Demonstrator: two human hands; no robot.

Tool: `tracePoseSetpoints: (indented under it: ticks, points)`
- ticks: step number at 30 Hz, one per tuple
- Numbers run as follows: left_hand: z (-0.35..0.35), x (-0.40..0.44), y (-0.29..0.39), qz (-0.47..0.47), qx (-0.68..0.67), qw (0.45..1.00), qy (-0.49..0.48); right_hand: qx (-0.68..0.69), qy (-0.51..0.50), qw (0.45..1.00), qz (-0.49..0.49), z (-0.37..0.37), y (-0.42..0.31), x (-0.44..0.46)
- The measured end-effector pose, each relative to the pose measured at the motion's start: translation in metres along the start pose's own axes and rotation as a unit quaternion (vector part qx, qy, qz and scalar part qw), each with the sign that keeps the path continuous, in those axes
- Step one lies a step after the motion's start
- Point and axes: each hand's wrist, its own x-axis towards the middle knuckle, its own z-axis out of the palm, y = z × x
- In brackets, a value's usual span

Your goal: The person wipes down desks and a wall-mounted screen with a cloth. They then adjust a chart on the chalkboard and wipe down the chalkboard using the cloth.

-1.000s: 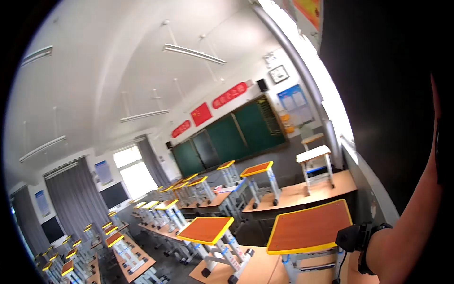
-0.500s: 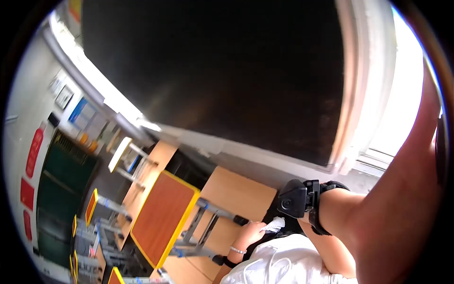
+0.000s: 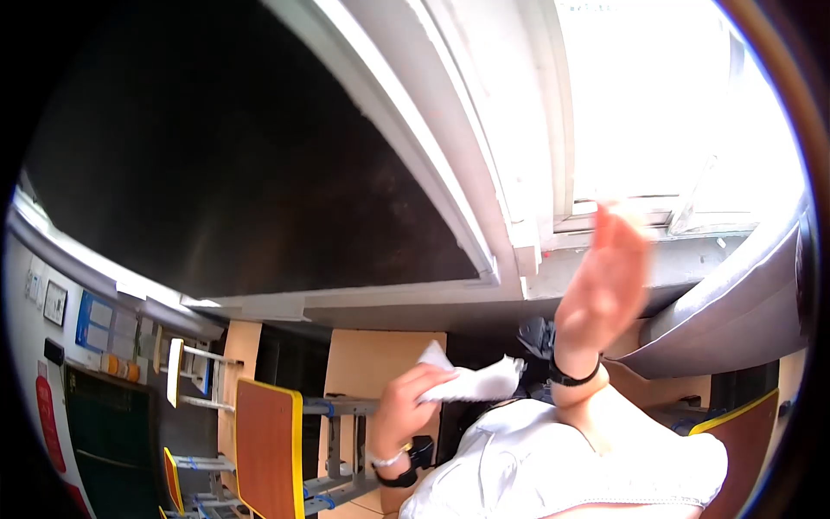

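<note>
My left hand (image 3: 405,405) is closed on a white cloth (image 3: 484,381), in front of my white shirt. The cloth is creased; one corner sticks up above the fingers and the rest hangs out to the right. Raised on the right, my right hand (image 3: 608,281) has its palm toward me and its fingers stretched upward. Motion and glare blur those fingers, and nothing shows in the palm. A black strap with a small dark device (image 3: 538,337) is on the right wrist. The left wrist has a light bracelet and a black strap.
A large black board or screen (image 3: 233,173) with a pale frame fills the upper left. Right of it is a bright window (image 3: 657,104) above a sill, with a grey curtain (image 3: 735,303). Yellow-edged desks or chairs (image 3: 268,450) and a wooden tabletop (image 3: 380,350) stand below.
My view has turned to the right, bringing in more window and curtain. The left hand has lifted the cloth, which is now more spread out. My right arm has drawn back, so its hand shows.
</note>
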Motion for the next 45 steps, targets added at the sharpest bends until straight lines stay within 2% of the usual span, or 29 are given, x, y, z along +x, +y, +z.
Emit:
tracePoseSetpoints:
  ticks: [1, 2, 3, 4, 6, 7, 9, 10, 14, 17, 18, 20, 24, 25, 27, 31, 34, 39, 41, 44, 45]
  points:
    - [-0.017, 0.002, 0.027, 0.008, 0.024, 0.999, 0.028, -0.013, -0.042, 0.998, 0.039, -0.006, -0.002, -0.009]
    - [-0.031, 0.002, 0.046, 0.043, 0.050, 0.995, 0.068, -0.060, -0.130, 0.986, 0.088, -0.012, -0.007, -0.016]
    - [-0.042, 0.001, 0.055, 0.115, 0.069, 0.986, 0.099, -0.031, -0.203, 0.975, 0.080, -0.016, -0.010, -0.026]
    - [-0.054, 0.000, 0.060, 0.182, 0.077, 0.976, 0.089, -0.001, -0.277, 0.958, 0.075, -0.019, -0.014, -0.037]
    - [-0.068, 0.021, 0.078, 0.286, 0.025, 0.958, -0.009, 0.097, -0.353, 0.918, 0.151, -0.012, -0.029, -0.056]
    - [-0.071, 0.030, 0.084, 0.304, 0.042, 0.950, -0.066, 0.107, -0.361, 0.911, 0.167, -0.008, -0.034, -0.061]
    - [-0.070, 0.039, 0.094, 0.302, 0.111, 0.939, -0.119, 0.120, -0.404, 0.886, 0.192, -0.011, -0.032, -0.067]
    - [-0.068, 0.044, 0.097, 0.302, 0.150, 0.931, -0.141, 0.110, -0.390, 0.891, 0.202, -0.011, -0.029, -0.066]
    - [-0.062, 0.050, 0.103, 0.285, 0.139, 0.936, -0.154, 0.089, -0.321, 0.919, 0.211, -0.016, -0.014, -0.068]
    - [-0.059, 0.042, 0.101, 0.280, 0.125, 0.942, -0.139, 0.169, -0.280, 0.878, 0.350, -0.018, -0.007, -0.069]
    - [-0.059, 0.040, 0.099, 0.282, 0.114, 0.943, -0.134, 0.210, -0.265, 0.841, 0.422, -0.020, -0.008, -0.072]
    - [-0.061, 0.039, 0.098, 0.242, 0.109, 0.952, -0.154, 0.234, -0.244, 0.817, 0.467, -0.024, -0.008, -0.069]
    - [-0.058, 0.036, 0.084, 0.166, 0.125, 0.970, -0.127, 0.104, -0.253, 0.880, 0.388, -0.031, -0.003, -0.067]
    - [-0.055, 0.036, 0.077, 0.153, 0.138, 0.973, -0.100, 0.084, -0.227, 0.900, 0.362, -0.026, -0.009, -0.062]
    - [-0.048, 0.036, 0.067, 0.135, 0.156, 0.976, -0.064, 0.034, -0.226, 0.937, 0.264, -0.022, -0.006, -0.058]
    - [-0.040, 0.034, 0.062, 0.127, 0.209, 0.969, 0.026, 0.014, -0.205, 0.975, 0.091, -0.007, -0.002, -0.047]
    - [-0.039, 0.035, 0.071, 0.137, 0.239, 0.957, 0.093, 0.008, -0.214, 0.976, 0.042, 0.000, -0.006, -0.035]
    - [-0.040, 0.033, 0.073, 0.174, 0.301, 0.929, 0.126, -0.026, -0.195, 0.980, -0.046, 0.010, -0.011, -0.019]
    - [-0.039, 0.033, 0.072, 0.177, 0.319, 0.923, 0.119, -0.042, -0.163, 0.984, -0.058, 0.014, -0.011, -0.021]
    - [-0.028, 0.041, 0.060, 0.166, 0.309, 0.929, 0.115, -0.146, -0.229, 0.959, -0.077, 0.014, -0.012, -0.012]
    - [-0.018, 0.048, 0.048, 0.159, 0.296, 0.934, 0.123, -0.170, -0.233, 0.957, -0.040, 0.016, -0.012, -0.012]
